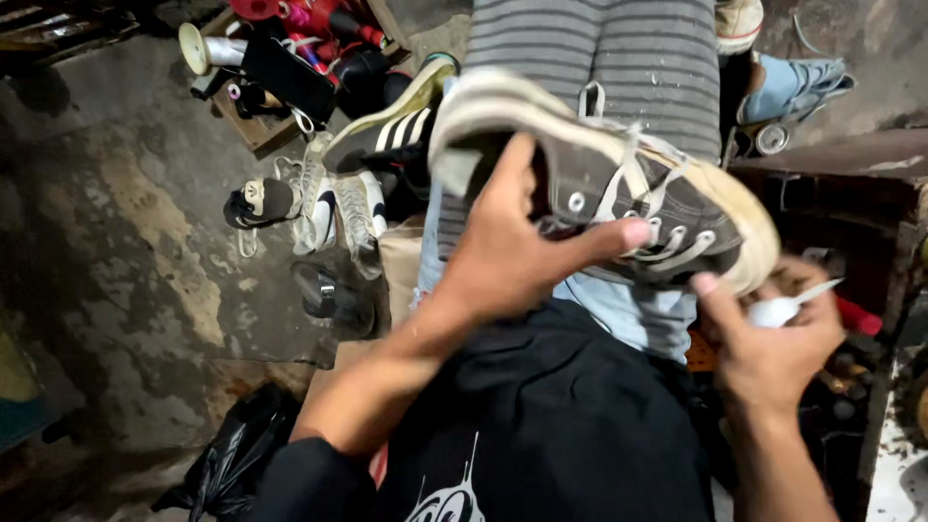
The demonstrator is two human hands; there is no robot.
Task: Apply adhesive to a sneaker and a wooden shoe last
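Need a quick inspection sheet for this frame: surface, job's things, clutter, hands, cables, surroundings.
Surface: stained concrete floor; work is done over the person's lap, not on a bench.
Job's things: dark canvas sneaker with white laces and a worn pale sole, held tilted, toe to the right; small white tube.
Clutter: several loose shoes lying on the floor; black plastic bag; thread spools and tools on a wooden board.
Hands: left hand grips the sneaker from its open side; right hand holds the white tube beside the toe.
Cables: nothing seen.
Surroundings: another person's striped trouser legs just behind the sneaker; dark wooden stand at right.
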